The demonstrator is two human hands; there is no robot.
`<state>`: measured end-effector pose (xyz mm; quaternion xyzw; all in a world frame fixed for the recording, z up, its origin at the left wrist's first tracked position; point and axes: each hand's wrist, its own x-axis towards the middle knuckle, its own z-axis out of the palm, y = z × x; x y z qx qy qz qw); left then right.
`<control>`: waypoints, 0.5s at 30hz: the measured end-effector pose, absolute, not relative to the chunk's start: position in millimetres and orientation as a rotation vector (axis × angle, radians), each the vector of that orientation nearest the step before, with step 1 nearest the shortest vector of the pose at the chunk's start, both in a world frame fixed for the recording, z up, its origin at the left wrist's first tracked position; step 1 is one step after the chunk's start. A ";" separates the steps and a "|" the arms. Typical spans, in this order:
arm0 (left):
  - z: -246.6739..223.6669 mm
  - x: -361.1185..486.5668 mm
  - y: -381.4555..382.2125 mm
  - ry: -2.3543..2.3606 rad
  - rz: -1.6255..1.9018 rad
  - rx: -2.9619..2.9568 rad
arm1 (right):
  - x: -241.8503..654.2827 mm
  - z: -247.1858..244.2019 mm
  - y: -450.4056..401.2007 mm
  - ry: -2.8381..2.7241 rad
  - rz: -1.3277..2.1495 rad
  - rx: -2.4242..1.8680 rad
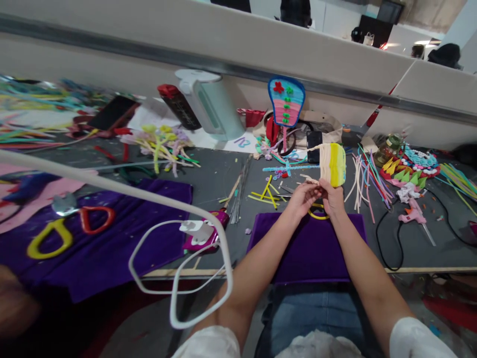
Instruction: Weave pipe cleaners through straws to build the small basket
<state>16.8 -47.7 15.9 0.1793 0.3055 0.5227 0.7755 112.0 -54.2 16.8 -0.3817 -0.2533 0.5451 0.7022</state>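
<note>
A small panel (336, 164) of pipe cleaners in cream and yellow stripes, bluish at its right edge, stands up above my hands. My right hand (333, 197) grips its lower edge between thumb and fingers. Close beside it, my left hand (302, 198) is closed in a pinch on a cream pipe cleaner (312, 182) at the panel's lower left corner. Another cream strand sticks out leftward from the panel's top. Beneath my hands lie scissors with a yellow handle (319, 216), partly hidden. A light blue pipe-cleaner stem (292, 168) lies just left of the panel.
A purple cloth (313, 253) covers the table edge before me. A fan-shaped pipe-cleaner piece (286, 107) stands behind. Pink glue gun (413, 214) and its black cord lie right. Leftward are a kettle (219, 107), looping white cable (225, 258) and large scissors (50, 239).
</note>
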 end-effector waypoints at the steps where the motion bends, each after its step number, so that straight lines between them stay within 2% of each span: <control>1: 15.9 17.2 -47.6 0.660 1.125 0.351 | 112.2 16.3 -53.5 -0.552 1.210 -0.846; 15: 9.3 18.0 -42.9 0.701 1.250 0.404 | 113.3 12.7 -51.5 -0.506 1.352 -0.776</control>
